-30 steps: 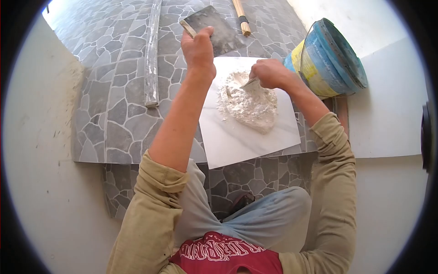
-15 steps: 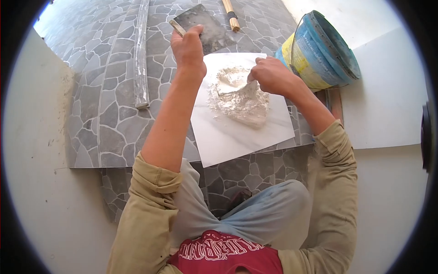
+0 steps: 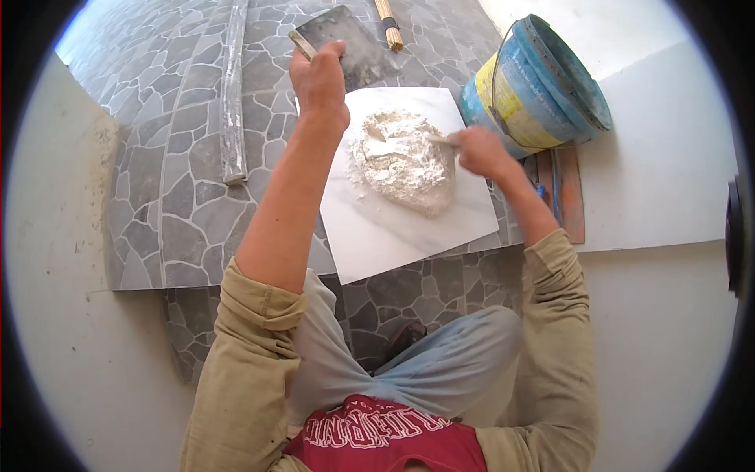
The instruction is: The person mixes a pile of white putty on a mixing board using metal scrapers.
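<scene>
The white powder heap [image 3: 403, 161] is piled on the far half of a white tile [image 3: 393, 232], and the near half of that tile is left bare. Stone-patterned flooring [image 3: 181, 204] lies open along the tile's left edge, as far as a long metal straightedge [image 3: 233, 94]. At the heap's right edge a small blade [image 3: 440, 140] is gripped in the clenched right hand [image 3: 481, 151], with its tip touching the powder. Just beyond the tile's right corner a blue bucket [image 3: 543, 86] is tilted away, so its contents cannot be seen. A wooden float [image 3: 570, 197] lies near it. At the tile's far left corner the left hand [image 3: 318, 79] is closed around the handle of a steel trowel [image 3: 354, 39].
</scene>
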`<state>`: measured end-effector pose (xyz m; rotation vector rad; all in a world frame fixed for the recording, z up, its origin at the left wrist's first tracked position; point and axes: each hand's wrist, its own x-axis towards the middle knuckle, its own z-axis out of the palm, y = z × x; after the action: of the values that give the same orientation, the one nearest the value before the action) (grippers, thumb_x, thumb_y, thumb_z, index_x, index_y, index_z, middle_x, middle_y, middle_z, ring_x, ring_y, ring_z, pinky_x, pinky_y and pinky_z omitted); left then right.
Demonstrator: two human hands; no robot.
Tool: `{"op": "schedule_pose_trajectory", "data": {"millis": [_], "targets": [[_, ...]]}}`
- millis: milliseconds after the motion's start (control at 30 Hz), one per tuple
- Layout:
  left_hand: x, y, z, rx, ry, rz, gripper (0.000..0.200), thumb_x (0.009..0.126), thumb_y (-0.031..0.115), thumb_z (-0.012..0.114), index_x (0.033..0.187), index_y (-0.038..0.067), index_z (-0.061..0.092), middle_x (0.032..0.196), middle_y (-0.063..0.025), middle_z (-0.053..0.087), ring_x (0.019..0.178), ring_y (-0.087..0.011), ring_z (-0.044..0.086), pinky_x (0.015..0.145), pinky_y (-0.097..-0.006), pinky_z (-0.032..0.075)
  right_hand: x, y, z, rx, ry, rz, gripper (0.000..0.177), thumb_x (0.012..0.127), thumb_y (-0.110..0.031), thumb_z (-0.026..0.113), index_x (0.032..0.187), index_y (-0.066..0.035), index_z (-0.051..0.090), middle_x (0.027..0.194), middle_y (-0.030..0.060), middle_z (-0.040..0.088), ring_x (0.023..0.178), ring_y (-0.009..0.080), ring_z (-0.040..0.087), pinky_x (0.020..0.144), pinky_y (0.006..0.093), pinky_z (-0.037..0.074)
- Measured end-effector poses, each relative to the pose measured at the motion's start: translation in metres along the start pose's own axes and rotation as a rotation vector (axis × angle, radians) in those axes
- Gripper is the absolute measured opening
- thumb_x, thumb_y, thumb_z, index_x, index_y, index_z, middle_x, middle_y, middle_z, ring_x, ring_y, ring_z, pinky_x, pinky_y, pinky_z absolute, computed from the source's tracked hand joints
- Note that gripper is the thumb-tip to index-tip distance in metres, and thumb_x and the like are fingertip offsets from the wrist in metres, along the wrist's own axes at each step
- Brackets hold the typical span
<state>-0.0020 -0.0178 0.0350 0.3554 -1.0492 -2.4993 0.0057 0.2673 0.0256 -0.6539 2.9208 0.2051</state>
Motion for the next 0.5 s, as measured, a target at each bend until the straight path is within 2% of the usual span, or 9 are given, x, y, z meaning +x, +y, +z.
{"op": "schedule_pose_trajectory", "data": {"millis": [67, 167, 200, 233, 300, 333, 400, 500], "targets": [[0.002, 0.000, 0.000, -0.008, 0.021, 0.010, 0.033, 0.087, 0.007, 0.069, 0.117, 0.001, 0.056, 0.104, -0.0087, 0.064, 0.093, -0.0192, 0.063, 0.084, -0.0330, 0.052, -0.006, 0.002, 0.022, -0.027, 0.042, -0.125, 0.029, 0.075, 0.000, 0.058, 0.097, -0.009, 0.075, 0.088, 0.0214, 0.069, 0.087, 0.0407, 0.066, 0.078, 0.0479, 0.053], [0.000, 0.001, 0.000, -0.028, 0.013, 0.011, 0.032, 0.086, 0.006, 0.069, 0.116, 0.001, 0.057, 0.104, -0.0093, 0.065, 0.092, -0.0192, 0.063, 0.083, -0.0325, 0.053, -0.006, 0.008, -0.007, 0.117, -0.014, -0.111, 0.027, 0.076, 0.000, 0.056, 0.097, -0.005, 0.073, 0.085, 0.0244, 0.068, 0.084, 0.0431, 0.065, 0.079, 0.0498, 0.052], [0.000, 0.000, 0.001, -0.055, -0.001, 0.020, 0.031, 0.086, 0.006, 0.068, 0.115, 0.001, 0.058, 0.105, -0.0096, 0.065, 0.092, -0.0192, 0.063, 0.083, -0.0322, 0.053, -0.004, -0.001, -0.034, 0.096, -0.168, -0.007, 0.031, 0.077, -0.004, 0.057, 0.102, -0.008, 0.074, 0.099, 0.0195, 0.072, 0.100, 0.0394, 0.066, 0.087, 0.0495, 0.053], [-0.001, -0.001, 0.002, -0.058, 0.000, 0.015, 0.031, 0.086, 0.006, 0.068, 0.115, 0.001, 0.058, 0.105, -0.0096, 0.065, 0.092, -0.0192, 0.063, 0.083, -0.0322, 0.053, -0.001, 0.004, -0.032, 0.093, -0.172, -0.004, 0.031, 0.077, -0.004, 0.057, 0.102, -0.008, 0.074, 0.099, 0.0195, 0.072, 0.100, 0.0394, 0.066, 0.087, 0.0495, 0.053], [-0.002, 0.001, 0.002, -0.049, -0.007, 0.016, 0.031, 0.087, 0.006, 0.068, 0.116, 0.001, 0.058, 0.106, -0.0097, 0.065, 0.092, -0.0193, 0.063, 0.084, -0.0323, 0.052, 0.013, 0.016, -0.018, 0.165, 0.044, 0.073, 0.032, 0.078, -0.003, 0.056, 0.104, -0.007, 0.074, 0.103, 0.0183, 0.072, 0.102, 0.0394, 0.066, 0.090, 0.0486, 0.053], [-0.003, 0.003, 0.001, -0.049, -0.003, 0.021, 0.031, 0.087, 0.006, 0.068, 0.116, 0.001, 0.058, 0.106, -0.0097, 0.065, 0.092, -0.0193, 0.063, 0.084, -0.0323, 0.052, 0.025, 0.022, -0.003, 0.117, 0.082, 0.059, 0.033, 0.078, -0.005, 0.057, 0.107, -0.008, 0.073, 0.107, 0.0188, 0.071, 0.105, 0.0387, 0.066, 0.091, 0.0482, 0.053], [-0.005, 0.004, 0.002, -0.052, -0.013, -0.002, 0.032, 0.087, 0.006, 0.068, 0.116, 0.000, 0.057, 0.106, -0.0095, 0.065, 0.093, -0.0197, 0.063, 0.084, -0.0323, 0.052, 0.038, 0.010, 0.026, 0.067, 0.030, 0.022, 0.033, 0.078, -0.006, 0.058, 0.108, -0.008, 0.073, 0.108, 0.0183, 0.071, 0.105, 0.0381, 0.066, 0.091, 0.0482, 0.053], [0.000, 0.004, 0.001, -0.016, 0.043, -0.001, 0.032, 0.087, 0.006, 0.067, 0.117, 0.000, 0.057, 0.108, -0.0094, 0.064, 0.093, -0.0200, 0.063, 0.084, -0.0326, 0.052, 0.037, -0.010, 0.029, -0.063, -0.047, -0.040, 0.036, 0.077, -0.009, 0.062, 0.111, -0.014, 0.074, 0.107, 0.0161, 0.071, 0.105, 0.0358, 0.067, 0.090, 0.0475, 0.054]]}}
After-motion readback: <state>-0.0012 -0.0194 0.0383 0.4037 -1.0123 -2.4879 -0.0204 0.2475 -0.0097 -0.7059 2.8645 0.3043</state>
